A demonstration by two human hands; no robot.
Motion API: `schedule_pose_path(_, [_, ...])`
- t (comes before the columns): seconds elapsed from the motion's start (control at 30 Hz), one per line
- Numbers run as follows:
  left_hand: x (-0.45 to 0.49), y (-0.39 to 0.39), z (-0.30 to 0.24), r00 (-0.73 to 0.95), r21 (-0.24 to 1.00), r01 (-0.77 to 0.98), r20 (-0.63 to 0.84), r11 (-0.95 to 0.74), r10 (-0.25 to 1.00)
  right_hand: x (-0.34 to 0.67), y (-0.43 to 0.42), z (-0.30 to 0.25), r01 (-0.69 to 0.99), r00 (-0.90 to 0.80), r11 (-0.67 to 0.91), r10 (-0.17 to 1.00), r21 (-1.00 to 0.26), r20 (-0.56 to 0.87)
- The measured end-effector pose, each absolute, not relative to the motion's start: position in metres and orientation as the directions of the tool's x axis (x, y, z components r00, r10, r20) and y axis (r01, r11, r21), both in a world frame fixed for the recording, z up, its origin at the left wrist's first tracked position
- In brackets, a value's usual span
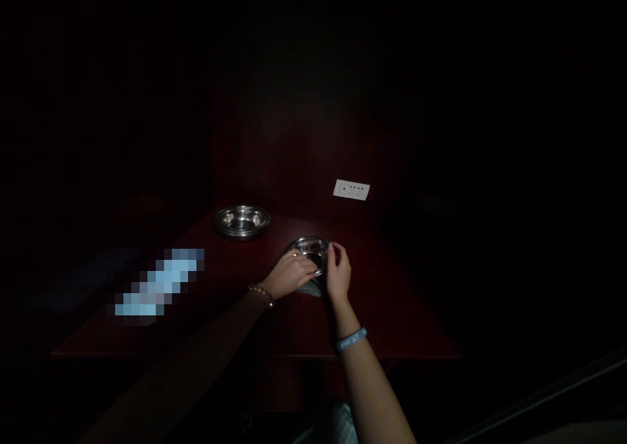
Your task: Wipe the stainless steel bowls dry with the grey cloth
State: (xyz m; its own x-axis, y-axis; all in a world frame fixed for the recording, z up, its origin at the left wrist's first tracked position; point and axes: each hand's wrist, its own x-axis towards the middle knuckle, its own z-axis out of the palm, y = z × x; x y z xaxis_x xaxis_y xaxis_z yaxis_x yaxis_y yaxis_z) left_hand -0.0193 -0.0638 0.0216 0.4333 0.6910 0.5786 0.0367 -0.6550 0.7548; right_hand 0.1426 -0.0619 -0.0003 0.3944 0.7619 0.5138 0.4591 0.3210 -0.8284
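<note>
From the head camera, darkness closes in on every side, and here's the red counter (372,326) glowing dimly in the middle of it! Off to the left, a bright blue patch (164,284), blocked out into squares, so there's no telling what it is. Up at the back, a white socket plate (351,190) on the dark red wall (294,163), and down at the bottom edge a bit of pale checked fabric (337,424). Nothing sits between the hands and the far edge straight ahead, but the hands themselves hide much of the near action.

Now the containers: the bowl is at the centre, between the two hands above the counter, with dark shade inside it; whether that's contents, I can't say. Behind and to the left stands a stack of bowls (241,222), rims nested, the top one showing a bare inside.

And the grip! The right hand (339,271), blue band (351,339) at the wrist, is closed on the bowl (313,245) at its right rim. The left hand (292,274), beaded bracelet (262,295) on, lies across the near left side, fingers bent inward; how tight, I can't tell. Shiny round metal, and underneath, a soft blue-green cloth (309,290) peeks out.
</note>
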Motion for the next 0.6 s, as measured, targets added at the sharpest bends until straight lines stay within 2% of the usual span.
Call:
schedule_pose_path(0.1, [-0.017,-0.061,0.016,0.549,0.579,0.167,0.618,-0.798,0.563,0.148,-0.059,-0.005,0.502,0.406,0.191,0.809,-0.843,0.425])
schedule_pose_path(0.2, [-0.018,-0.058,0.013,0.592,0.461,0.23,0.633,-0.857,0.499,0.155,-0.054,-0.009,0.398,0.469,0.039,0.85,-0.917,0.239])
schedule_pose_path(0.3, [-0.022,-0.058,0.014,0.603,0.386,0.282,0.641,-0.878,0.476,0.161,-0.053,-0.008,0.212,0.28,0.017,0.957,-0.977,0.077])
schedule_pose_path(0.4, [-0.024,-0.06,0.018,0.572,0.366,0.383,0.626,-0.848,0.529,0.169,-0.054,-0.002,0.147,0.155,0.012,0.987,-0.989,0.035])
schedule_pose_path(0.47, [-0.024,-0.06,0.02,0.494,0.386,0.457,0.639,-0.802,0.589,0.181,-0.051,0.004,0.112,0.197,0.014,0.98,-0.994,0.036])
schedule_pose_path(0.53, [-0.022,-0.059,0.019,0.413,0.396,0.521,0.658,-0.756,0.629,0.2,-0.046,0.011,0.011,0.354,0.02,0.935,-1.0,0.023])
schedule_pose_path(0.6, [-0.021,-0.055,0.013,0.373,0.391,0.578,0.655,-0.717,0.658,0.224,-0.037,0.019,0.0,0.471,0.046,0.881,-0.999,0.041])
